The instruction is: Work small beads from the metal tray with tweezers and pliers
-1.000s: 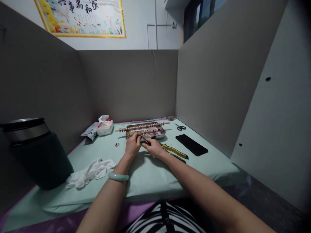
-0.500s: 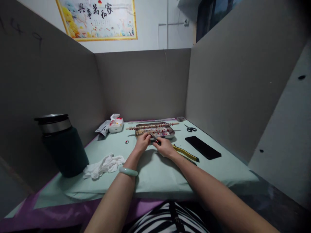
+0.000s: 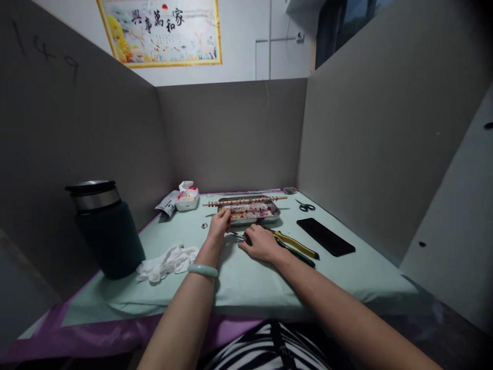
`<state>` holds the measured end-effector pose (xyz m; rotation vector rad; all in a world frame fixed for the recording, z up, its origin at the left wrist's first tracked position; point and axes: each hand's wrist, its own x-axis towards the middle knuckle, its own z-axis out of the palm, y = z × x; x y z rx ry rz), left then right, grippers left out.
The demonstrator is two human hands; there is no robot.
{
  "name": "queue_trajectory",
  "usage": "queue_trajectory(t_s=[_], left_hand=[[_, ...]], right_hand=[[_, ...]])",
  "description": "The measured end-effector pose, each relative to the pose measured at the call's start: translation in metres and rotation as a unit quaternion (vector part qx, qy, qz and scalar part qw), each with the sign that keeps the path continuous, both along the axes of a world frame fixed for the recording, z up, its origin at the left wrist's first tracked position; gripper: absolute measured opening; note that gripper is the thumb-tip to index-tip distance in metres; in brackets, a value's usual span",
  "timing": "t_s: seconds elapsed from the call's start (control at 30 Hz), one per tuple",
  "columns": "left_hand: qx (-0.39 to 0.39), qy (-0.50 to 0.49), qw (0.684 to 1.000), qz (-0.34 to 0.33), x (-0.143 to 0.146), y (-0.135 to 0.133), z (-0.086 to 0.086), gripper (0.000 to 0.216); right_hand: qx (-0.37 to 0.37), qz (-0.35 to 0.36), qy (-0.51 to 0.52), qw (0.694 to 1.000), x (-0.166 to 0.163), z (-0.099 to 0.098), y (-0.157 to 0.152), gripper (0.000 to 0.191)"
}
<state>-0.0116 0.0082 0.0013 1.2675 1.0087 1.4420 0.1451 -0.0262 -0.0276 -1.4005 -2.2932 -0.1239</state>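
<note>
My left hand [image 3: 219, 226], with a pale green bangle [image 3: 203, 270] on the wrist, pinches at the near left edge of a metal tray [image 3: 262, 221]. Whatever its fingertips hold is too small to make out. Loose beads [image 3: 246, 210] in gold and red cover the tray's floor. My right hand [image 3: 261, 242] rests low over the tabletop, closed round small pliers [image 3: 235, 235] whose jaws point left toward my left hand. Across the tray lies a wooden stick [image 3: 211, 204] carrying several beaded rings. Just right of my right hand are larger yellow-handled pliers [image 3: 298, 244].
A ring [image 3: 204, 226] lies left of the tray. Further left are white gloves [image 3: 169, 263], a dark green bottle [image 3: 110, 236] and a tissue pack [image 3: 188, 199]. Scissors [image 3: 306, 206] and a black phone [image 3: 325, 236] lie to the right. Grey partitions [image 3: 231, 139] enclose the table.
My hands have moved apart. The right one has lowered toward the tabletop with the small pliers, whose jaws have left the left fingertips. The left hand stays pinched beside the tray.
</note>
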Motion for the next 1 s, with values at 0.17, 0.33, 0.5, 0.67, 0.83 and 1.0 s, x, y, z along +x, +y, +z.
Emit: queue_trajectory(t_s=[0.17, 0.33, 0.5, 0.67, 0.83, 1.0], left_hand=[[-0.024, -0.006, 0.999, -0.026, 0.003, -0.004, 0.003, 0.037], [-0.024, -0.012, 1.0, -0.013, 0.004, -0.003, 0.001, 0.031], [-0.002, 0.003, 1.0, -0.021, 0.006, -0.002, 0.0, 0.028], [-0.003, 0.007, 1.0, -0.023, 0.007, -0.001, -0.001, 0.029], [-0.014, 0.021, 0.999, -0.03, 0.008, -0.003, -0.001, 0.028], [-0.027, 0.028, 0.999, -0.035, 0.007, -0.003, -0.002, 0.031]], right_hand=[[0.011, 0.04, -0.021, 0.999, 0.0, -0.001, -0.002, 0.044], [0.03, 0.034, 0.015, 0.999, 0.0, 0.0, -0.002, 0.04], [0.025, -0.056, 0.053, 0.997, 0.015, 0.019, -0.001, 0.033], [-0.024, -0.129, 0.05, 0.99, 0.075, 0.045, 0.006, 0.034], [-0.089, -0.306, 0.01, 0.948, 0.16, 0.033, 0.001, 0.056], [-0.175, -0.333, -0.019, 0.926, 0.2, 0.013, -0.004, 0.077]])
